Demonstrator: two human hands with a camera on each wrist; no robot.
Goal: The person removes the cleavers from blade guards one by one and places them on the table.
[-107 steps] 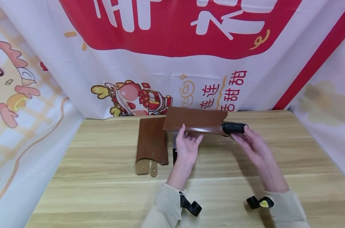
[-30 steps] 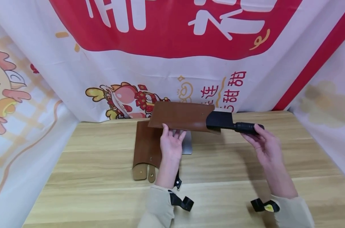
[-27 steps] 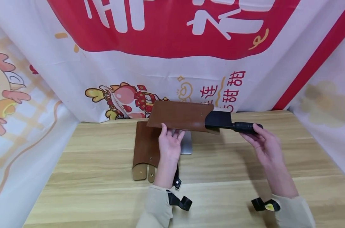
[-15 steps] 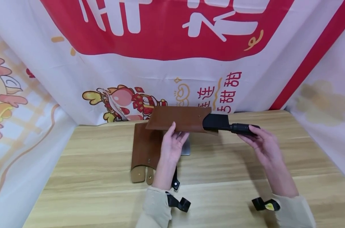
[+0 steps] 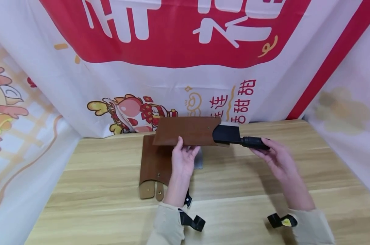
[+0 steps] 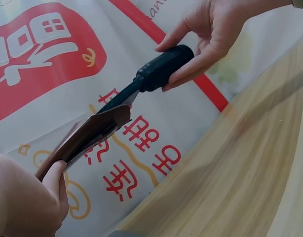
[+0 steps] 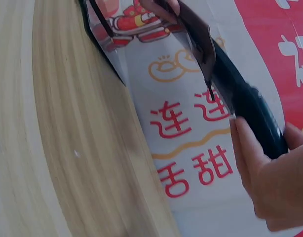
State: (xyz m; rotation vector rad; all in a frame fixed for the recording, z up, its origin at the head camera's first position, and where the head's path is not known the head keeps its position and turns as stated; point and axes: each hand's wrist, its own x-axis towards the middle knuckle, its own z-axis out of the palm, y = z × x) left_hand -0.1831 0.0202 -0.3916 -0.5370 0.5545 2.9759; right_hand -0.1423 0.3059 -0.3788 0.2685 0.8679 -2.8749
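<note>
My left hand (image 5: 183, 161) grips a brown leather knife sheath (image 5: 185, 131) by its lower edge, thumb on the near face and fingers behind. The sheath is raised above the table's back edge, its mouth to the right. From that mouth sticks part of a cleaver (image 5: 228, 133) with a dark blade and a black handle (image 6: 166, 68). The rest of the blade is hidden inside. My right hand (image 5: 276, 160) pinches the handle's end between thumb and fingers. In the right wrist view, the handle (image 7: 260, 121) slants up towards the sheath (image 7: 201, 37).
A second brown sheath (image 5: 155, 160) lies on the wooden table (image 5: 105, 204), its tan flap and strap towards me. Beside it lies another knife, its silver blade (image 5: 198, 161) and black handle (image 5: 188, 199) partly hidden by my left arm. A printed cloth (image 5: 172, 81) hangs behind.
Compared with the earliest frame, the cleaver is partly drawn out of the sheath to the right. In the last second, both have shifted slightly left and down in view, the exposed length about the same.
</note>
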